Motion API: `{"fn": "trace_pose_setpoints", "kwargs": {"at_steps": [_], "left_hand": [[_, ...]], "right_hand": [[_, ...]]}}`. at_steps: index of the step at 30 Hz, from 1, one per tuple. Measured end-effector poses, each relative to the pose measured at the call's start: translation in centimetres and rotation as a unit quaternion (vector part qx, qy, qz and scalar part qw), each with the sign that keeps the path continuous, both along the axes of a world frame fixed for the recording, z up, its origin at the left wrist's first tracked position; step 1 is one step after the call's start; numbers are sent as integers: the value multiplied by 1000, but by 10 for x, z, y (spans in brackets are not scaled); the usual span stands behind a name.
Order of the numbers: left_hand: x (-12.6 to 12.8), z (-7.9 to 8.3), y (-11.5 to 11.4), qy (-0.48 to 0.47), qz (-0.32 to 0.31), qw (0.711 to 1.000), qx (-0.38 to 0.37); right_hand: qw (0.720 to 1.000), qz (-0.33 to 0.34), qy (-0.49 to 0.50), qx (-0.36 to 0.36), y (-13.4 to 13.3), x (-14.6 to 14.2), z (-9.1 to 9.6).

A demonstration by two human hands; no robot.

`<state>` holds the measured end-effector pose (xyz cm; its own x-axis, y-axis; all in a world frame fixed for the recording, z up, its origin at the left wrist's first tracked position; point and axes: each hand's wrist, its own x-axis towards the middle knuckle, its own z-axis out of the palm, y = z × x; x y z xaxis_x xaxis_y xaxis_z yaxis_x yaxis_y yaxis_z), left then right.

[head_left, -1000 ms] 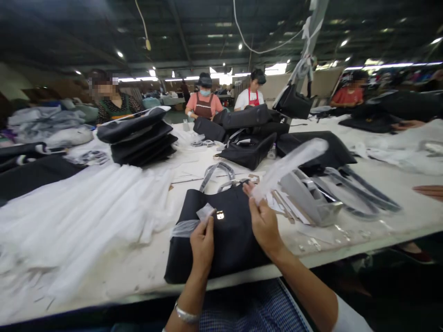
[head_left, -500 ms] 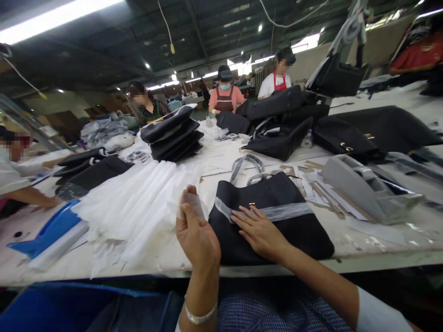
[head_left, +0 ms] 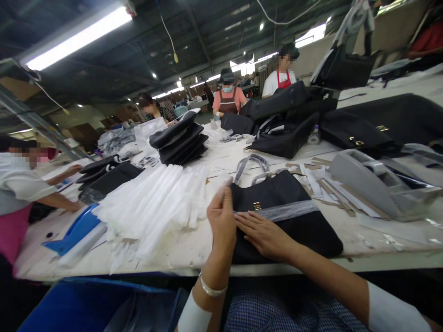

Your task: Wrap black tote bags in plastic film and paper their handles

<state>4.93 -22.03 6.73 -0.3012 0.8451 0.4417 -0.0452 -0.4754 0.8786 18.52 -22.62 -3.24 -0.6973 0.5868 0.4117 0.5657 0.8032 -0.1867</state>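
Note:
A black handbag (head_left: 304, 230) with grey wrapped handles (head_left: 249, 163) and a small gold clasp (head_left: 256, 205) lies flat on the table in front of me. A strip of clear film (head_left: 289, 211) runs across its front. My right hand (head_left: 263, 234) lies flat and open on the bag, fingers on the strip's left end. My left hand (head_left: 222, 221) stands upright at the bag's left edge, fingers pinched together on a pale, blurred scrap of film at its tips.
A heap of white sleeves (head_left: 155, 203) lies left of the bag, a blue holder (head_left: 74, 228) beyond it. A grey tape dispenser (head_left: 374, 184) and card scraps lie to the right. Stacked black bags (head_left: 180, 138) fill the table's middle. Other people work around it; a blue crate (head_left: 86, 306) stands below.
My right hand laid the film strip across the bag and now presses it flat. My left hand, lifted away with a scrap, has come right to the bag's left edge. The view turned left.

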Motion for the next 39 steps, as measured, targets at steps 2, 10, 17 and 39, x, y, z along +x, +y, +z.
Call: {"fn": "trace_pose_setpoints", "kwargs": {"at_steps": [2, 10, 17, 39], "left_hand": [[21, -16, 3, 149, -50, 987, -23], [39, -64, 30, 256, -202, 938, -113], [3, -25, 31, 53, -244, 958, -144], [-79, -55, -17, 421, 69, 901, -78]], "right_hand": [[1000, 25, 14, 7, 2, 1, -5], [999, 47, 21, 3, -1, 2, -12], [999, 31, 31, -25, -2, -1, 3], [996, 82, 24, -25, 7, -1, 2]]}}
